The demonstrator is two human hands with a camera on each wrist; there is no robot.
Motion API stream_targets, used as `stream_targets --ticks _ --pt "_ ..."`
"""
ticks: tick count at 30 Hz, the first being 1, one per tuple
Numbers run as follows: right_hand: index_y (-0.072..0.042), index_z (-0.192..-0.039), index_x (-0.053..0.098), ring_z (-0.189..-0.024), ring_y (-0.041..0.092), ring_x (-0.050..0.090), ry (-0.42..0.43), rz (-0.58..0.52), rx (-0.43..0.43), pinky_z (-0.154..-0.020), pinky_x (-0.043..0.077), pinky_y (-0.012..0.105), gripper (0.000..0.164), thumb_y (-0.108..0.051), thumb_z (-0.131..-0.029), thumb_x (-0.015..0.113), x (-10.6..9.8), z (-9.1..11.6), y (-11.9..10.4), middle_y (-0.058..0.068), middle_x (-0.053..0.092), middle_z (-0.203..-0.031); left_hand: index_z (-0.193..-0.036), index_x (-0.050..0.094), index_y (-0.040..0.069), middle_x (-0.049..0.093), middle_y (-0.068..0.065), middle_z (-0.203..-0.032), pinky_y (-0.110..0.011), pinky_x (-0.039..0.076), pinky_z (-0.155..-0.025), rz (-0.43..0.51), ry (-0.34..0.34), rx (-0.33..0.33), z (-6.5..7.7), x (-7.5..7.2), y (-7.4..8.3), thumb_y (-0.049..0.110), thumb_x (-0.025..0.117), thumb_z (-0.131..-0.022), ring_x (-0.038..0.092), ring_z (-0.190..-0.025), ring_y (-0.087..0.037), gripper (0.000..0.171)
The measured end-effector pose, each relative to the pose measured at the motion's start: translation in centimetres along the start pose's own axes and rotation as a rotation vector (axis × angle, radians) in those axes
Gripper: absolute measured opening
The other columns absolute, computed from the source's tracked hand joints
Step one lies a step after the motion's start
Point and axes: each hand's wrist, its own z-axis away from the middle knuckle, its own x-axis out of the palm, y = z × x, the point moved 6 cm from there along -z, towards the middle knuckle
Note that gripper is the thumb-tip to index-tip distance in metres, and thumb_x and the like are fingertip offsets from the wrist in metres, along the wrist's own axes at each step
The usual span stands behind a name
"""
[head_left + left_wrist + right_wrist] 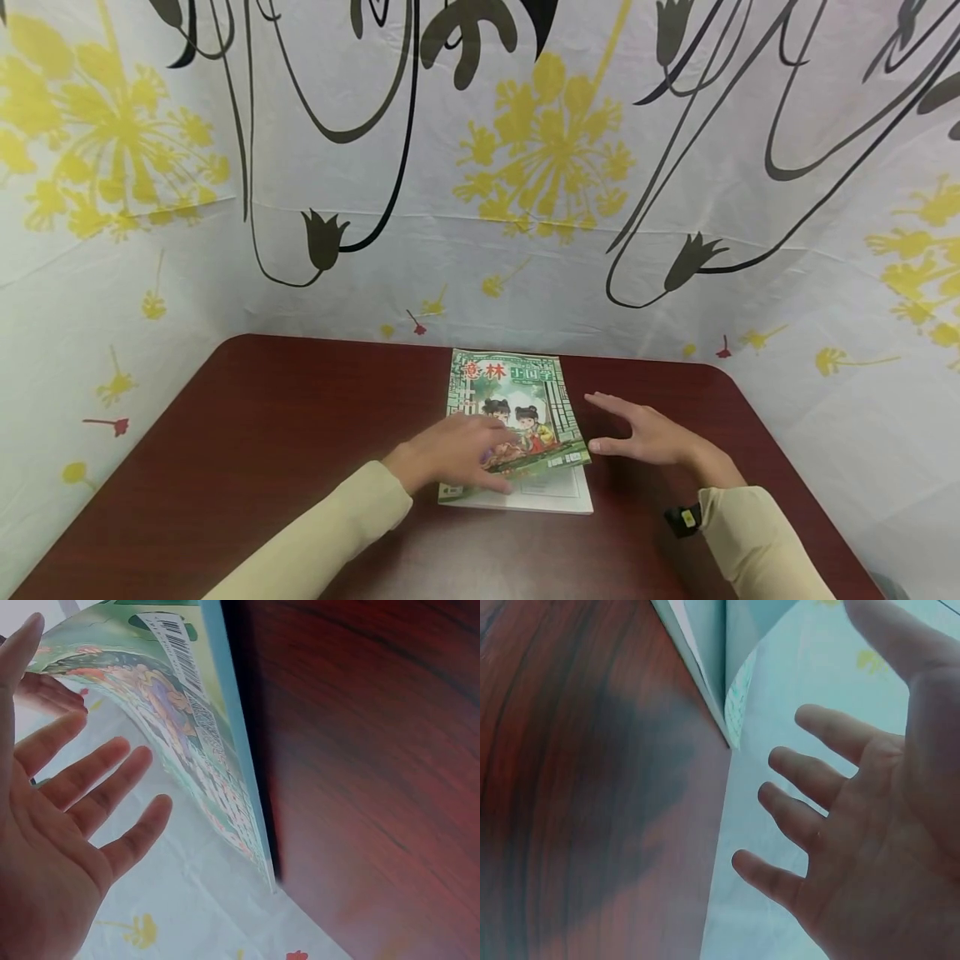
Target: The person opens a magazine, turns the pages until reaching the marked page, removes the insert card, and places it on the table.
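Observation:
A magazine [513,379] with a green illustrated cover, Chinese characters and two cartoon children lies on the table. Its cover is raised at the lower right, and a pale inner page [558,492] shows beneath. Over the lower left of the cover is my left hand [456,450], fingers spread; in the left wrist view they look apart from the curved cover [161,697]. Beside the magazine's right edge, my right hand [652,433] has its fingers extended, the thumb close to the cover's lower corner. In the right wrist view nothing lies in the right palm [862,825].
The dark red wooden table [315,417] has rounded far corners. A white cloth [375,292] printed with yellow flowers and dark vines hangs behind and at both sides. A black band [682,522] sits on the right wrist.

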Motion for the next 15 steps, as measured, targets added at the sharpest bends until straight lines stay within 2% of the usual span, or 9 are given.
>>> stream_targets --ticks 3,5,8,10,15 --pt "-0.01 -0.152 0.041 -0.142 0.047 0.03 -0.01 0.017 0.027 -0.104 0.034 0.067 0.083 -0.055 -0.087 0.069 0.2 0.1 0.4 0.024 0.034 -0.156 -0.14 0.058 0.017 0.065 0.001 -0.116 -0.021 0.049 -0.068 -0.016 0.023 0.004 0.2 -0.1 0.0 0.06 0.068 -0.085 0.056 -0.077 -0.001 0.07" --pt "-0.008 -0.151 0.041 -0.142 0.047 0.031 -0.018 0.031 0.038 -0.104 0.034 0.067 0.085 -0.055 -0.087 0.069 0.4 0.1 0.5 0.025 0.035 -0.155 -0.144 0.053 0.016 0.064 -0.002 -0.121 -0.025 0.052 -0.074 -0.029 0.038 0.001 0.3 -0.2 -0.1 0.06 0.068 -0.086 0.059 -0.079 -0.004 0.074" --pt "-0.006 -0.151 0.041 -0.141 0.048 0.032 -0.035 0.047 0.038 -0.104 0.034 0.067 0.087 -0.055 -0.086 0.071 0.9 0.0 0.5 0.026 0.036 -0.154 -0.151 0.044 0.018 0.059 -0.006 -0.135 -0.035 0.053 -0.091 -0.04 0.057 -0.013 0.5 -0.4 0.0 0.06 0.068 -0.086 0.065 -0.096 -0.013 0.08" --pt "-0.006 -0.151 0.042 -0.141 0.048 0.032 -0.046 0.052 0.038 -0.104 0.034 0.067 0.088 -0.054 -0.084 0.073 1.2 -0.1 0.2 0.026 0.036 -0.154 -0.154 0.038 0.02 0.053 -0.009 -0.143 -0.041 0.048 -0.1 -0.053 0.084 -0.012 0.5 -0.6 0.0 0.058 0.069 -0.086 0.063 -0.111 -0.02 0.084" --pt "-0.004 -0.15 0.041 -0.14 0.047 0.033 -0.072 0.049 0.024 -0.105 0.034 0.065 0.096 -0.054 -0.078 0.079 2.0 -0.5 -0.7 0.026 0.037 -0.153 -0.155 0.034 0.022 0.044 -0.012 -0.151 -0.045 0.044 -0.106 -0.111 0.205 0.045 0.6 -1.3 0.2 0.051 0.074 -0.084 0.047 -0.136 -0.026 0.087"
